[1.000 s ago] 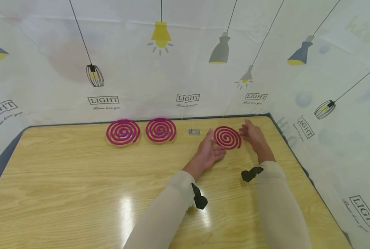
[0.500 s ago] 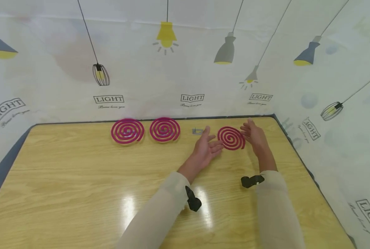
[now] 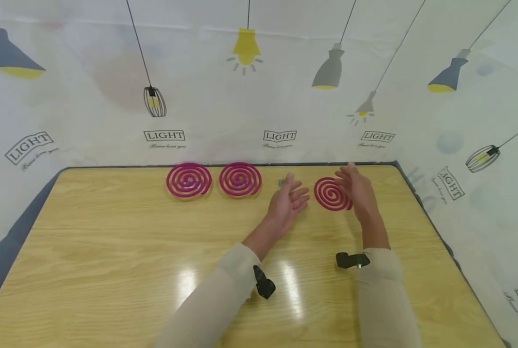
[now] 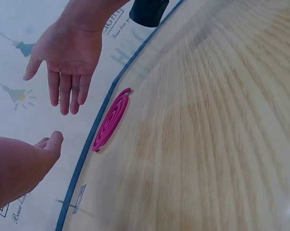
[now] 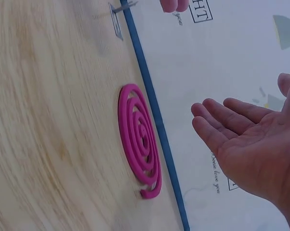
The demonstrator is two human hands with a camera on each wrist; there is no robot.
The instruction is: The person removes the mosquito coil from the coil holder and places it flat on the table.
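A magenta mosquito coil (image 3: 332, 194) lies flat on the table between my two hands. My left hand (image 3: 287, 203) hovers left of it, fingers relaxed and palm turned inward, holding nothing. On the other side my right hand (image 3: 359, 191) is raised with its fingers extended; it overlaps the coil's right edge in the head view. Both wrist views show the hands above the tabletop and apart from the coil (image 5: 122, 127). A small metal coil stand (image 4: 80, 198) with an upright prong sits left of that coil, partly hidden behind my left hand in the head view.
Two more magenta coils, a left one (image 3: 189, 180) and a middle one (image 3: 240, 179), sit along the back of the wooden table (image 3: 132, 251), metal showing beneath them. A white printed backdrop (image 3: 206, 87) rises behind and at the right.
The head view has turned a little left, so everything sits further right. My left hand has drawn away from the coil, and now covers most of the stand. My right hand now overlaps the coil.
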